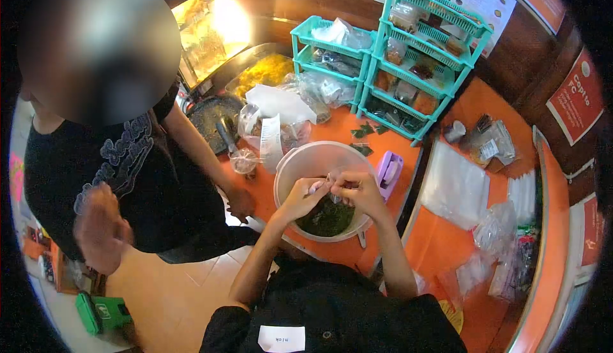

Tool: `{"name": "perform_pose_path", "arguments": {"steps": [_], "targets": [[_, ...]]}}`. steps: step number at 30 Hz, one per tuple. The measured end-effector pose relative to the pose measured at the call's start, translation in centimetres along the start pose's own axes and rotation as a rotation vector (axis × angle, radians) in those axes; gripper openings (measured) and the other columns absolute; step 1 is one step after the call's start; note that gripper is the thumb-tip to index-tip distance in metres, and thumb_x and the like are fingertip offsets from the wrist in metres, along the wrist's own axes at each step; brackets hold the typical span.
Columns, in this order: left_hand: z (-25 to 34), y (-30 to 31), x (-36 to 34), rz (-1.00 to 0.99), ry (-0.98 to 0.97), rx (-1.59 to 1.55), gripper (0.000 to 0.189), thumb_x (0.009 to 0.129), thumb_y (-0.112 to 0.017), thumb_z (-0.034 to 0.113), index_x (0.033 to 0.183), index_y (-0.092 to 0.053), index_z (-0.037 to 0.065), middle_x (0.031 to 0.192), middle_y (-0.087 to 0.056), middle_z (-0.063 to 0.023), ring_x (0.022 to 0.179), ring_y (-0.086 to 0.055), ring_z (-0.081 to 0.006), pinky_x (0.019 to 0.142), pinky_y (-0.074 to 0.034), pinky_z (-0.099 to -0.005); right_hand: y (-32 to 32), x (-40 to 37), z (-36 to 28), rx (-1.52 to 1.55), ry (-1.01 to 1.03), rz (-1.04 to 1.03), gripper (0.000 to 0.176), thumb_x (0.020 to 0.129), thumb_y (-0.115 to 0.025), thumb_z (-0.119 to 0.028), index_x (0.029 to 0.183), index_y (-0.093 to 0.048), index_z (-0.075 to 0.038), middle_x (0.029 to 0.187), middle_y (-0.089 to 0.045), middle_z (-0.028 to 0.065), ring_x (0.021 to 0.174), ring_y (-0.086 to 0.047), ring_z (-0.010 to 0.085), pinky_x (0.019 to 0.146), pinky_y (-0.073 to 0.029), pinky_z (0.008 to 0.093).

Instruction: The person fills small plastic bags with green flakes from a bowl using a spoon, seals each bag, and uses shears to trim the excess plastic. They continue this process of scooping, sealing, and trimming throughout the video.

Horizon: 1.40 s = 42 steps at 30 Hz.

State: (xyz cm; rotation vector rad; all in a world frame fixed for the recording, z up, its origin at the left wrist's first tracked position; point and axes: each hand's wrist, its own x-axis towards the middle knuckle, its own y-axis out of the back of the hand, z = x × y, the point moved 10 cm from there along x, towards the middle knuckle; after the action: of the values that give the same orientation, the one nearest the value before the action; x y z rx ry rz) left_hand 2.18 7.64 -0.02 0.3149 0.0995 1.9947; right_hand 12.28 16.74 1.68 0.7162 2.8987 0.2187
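Observation:
Both my hands meet above a round whitish tub that holds chopped green leaves. My left hand has its fingers closed on the left side of a small clear plastic bag. Close against it, my right hand pinches the bag near its top. What the bag contains is too small to tell. Just right of the tub lies a purple and white tape dispenser or stapler-like tool. Pieces of green leaf lie on the orange table behind the tub.
A co-worker stands at the left, one hand on the table edge. Turquoise tiered racks hold packets at the back. Plastic bags lie on the right of the orange table. A ladle and bagged food stand left of the tub.

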Motion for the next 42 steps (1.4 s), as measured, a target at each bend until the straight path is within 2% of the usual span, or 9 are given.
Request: {"name": "perform_pose_path", "arguments": {"steps": [3,6,9,13,18,23,30,37,42], "targets": [[1.6,0.2,-0.5,0.049,-0.051,0.332,0.021,0.089,-0.071,0.024,0.092,-0.073,0.003,0.070,-0.069,-0.0158,0.058,-0.066,-0.0305,0.057,-0.051,-0.0410,1.0,-0.3,-1.6,-0.338,0.345,0.275,0.012,0.079,-0.072,-0.010,0.074,-0.064,-0.002,0.070,-0.066,0.0115,0.060,-0.063,0.0246,0.057,-0.048,0.0375],[1.7,1.4,-0.7,0.237,-0.016,0.654,0.017,0.083,-0.072,0.021,0.088,-0.071,0.005,0.067,-0.067,-0.0157,0.063,-0.069,-0.0379,0.058,-0.052,-0.0466,1.6,-1.4,-3.5,-0.630,0.400,0.451,0.017,0.078,-0.072,-0.013,0.074,-0.061,-0.002,0.071,-0.063,0.0142,0.064,-0.063,0.0348,0.062,-0.050,0.0433],[2.7,3.2,-1.3,0.441,0.028,0.710,0.019,0.079,-0.074,0.022,0.091,-0.069,0.007,0.068,-0.067,-0.0154,0.066,-0.068,-0.0425,0.060,-0.053,-0.0500,1.2,-2.0,-5.3,-0.771,0.498,0.560,0.013,0.079,-0.074,-0.006,0.078,-0.062,0.000,0.064,-0.053,0.0074,0.063,-0.062,0.0206,0.060,-0.052,0.0301],[4.7,2.8,-1.1,0.337,-0.208,0.366,0.023,0.080,-0.075,0.019,0.098,-0.067,0.007,0.073,-0.068,-0.0152,0.072,-0.069,-0.0406,0.064,-0.054,-0.0471,1.1,-1.3,-4.9,-0.568,0.468,0.400,0.009,0.081,-0.072,0.000,0.085,-0.065,0.001,0.072,-0.063,0.0089,0.071,-0.067,0.0208,0.065,-0.055,0.0322],[5.4,0.7,-1.5,-0.078,-0.190,0.249,0.024,0.088,-0.073,0.021,0.106,-0.065,0.006,0.082,-0.069,-0.0160,0.077,-0.069,-0.0380,0.069,-0.054,-0.0414,1.7,-1.8,-4.5,-0.334,0.412,0.337,0.008,0.082,-0.068,0.001,0.090,-0.068,-0.002,0.079,-0.069,0.0139,0.073,-0.069,0.0266,0.064,-0.051,0.0378],[-0.3,4.4,-1.0,0.137,-0.048,0.387,0.037,0.085,-0.079,0.023,0.116,-0.067,0.008,0.096,-0.070,-0.0132,0.075,-0.068,-0.0317,0.070,-0.054,-0.0386,4.6,-3.9,-7.1,-0.374,0.352,0.497,0.003,0.086,-0.067,0.001,0.087,-0.065,0.000,0.074,-0.067,0.0135,0.064,-0.066,0.0194,0.059,-0.049,0.0322],[7.6,0.2,-1.1,0.128,-0.299,0.521,0.085,0.073,-0.088,0.029,0.144,-0.044,0.015,0.098,-0.073,-0.0098,0.085,-0.073,-0.0325,0.070,-0.056,-0.0416,2.0,-3.4,-6.2,-0.487,0.454,0.535,0.010,0.084,-0.068,-0.002,0.081,-0.059,-0.002,0.063,-0.056,0.0134,0.056,-0.058,0.0256,0.053,-0.044,0.0370],[6.1,1.3,-0.8,0.254,-0.326,0.423,0.045,0.074,-0.086,0.021,0.111,-0.065,0.010,0.102,-0.072,-0.0111,0.087,-0.073,-0.0308,0.073,-0.057,-0.0383,1.1,-2.8,-5.8,-0.412,0.338,0.544,0.009,0.085,-0.068,-0.004,0.080,-0.060,-0.004,0.063,-0.054,0.0135,0.058,-0.057,0.0280,0.056,-0.045,0.0395],[4.7,4.5,-0.1,0.380,-0.259,0.344,0.039,0.077,-0.082,0.015,0.111,-0.064,0.008,0.097,-0.072,-0.0121,0.086,-0.073,-0.0284,0.074,-0.056,-0.0355,2.1,0.7,-5.7,-0.402,0.363,0.441,0.012,0.090,-0.067,-0.010,0.082,-0.062,-0.002,0.065,-0.060,0.0149,0.058,-0.060,0.0298,0.058,-0.047,0.0403]]}}
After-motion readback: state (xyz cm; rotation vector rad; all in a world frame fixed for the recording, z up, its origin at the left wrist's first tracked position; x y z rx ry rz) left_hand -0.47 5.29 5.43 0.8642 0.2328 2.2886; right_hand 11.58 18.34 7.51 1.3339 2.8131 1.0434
